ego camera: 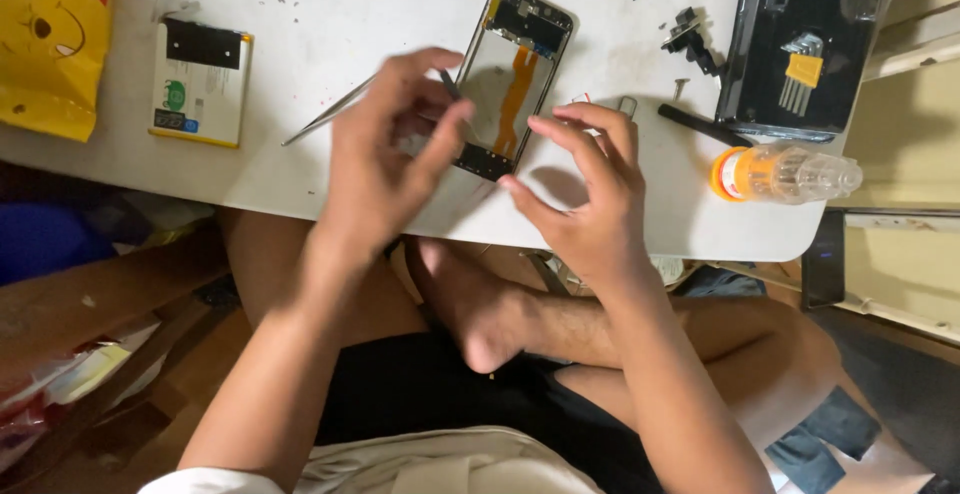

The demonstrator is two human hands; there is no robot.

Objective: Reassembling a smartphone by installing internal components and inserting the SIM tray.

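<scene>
A yellow bag [50,39] lies far left, then a white battery pack [200,82] with a green label. The left hand [385,159] pinches tweezers [330,112] beside the opened phone frame [515,79] at centre table. The right hand [590,194], fingers loosely curled, touches the frame's near corner. An orange-capped bottle [785,172] sits right, near the edge.

opened phone frame [515,79] lies flat on the white table [330,14], orange flex cable exposed, tilted slightly; metal tweezers [325,114] beside it.
</scene>
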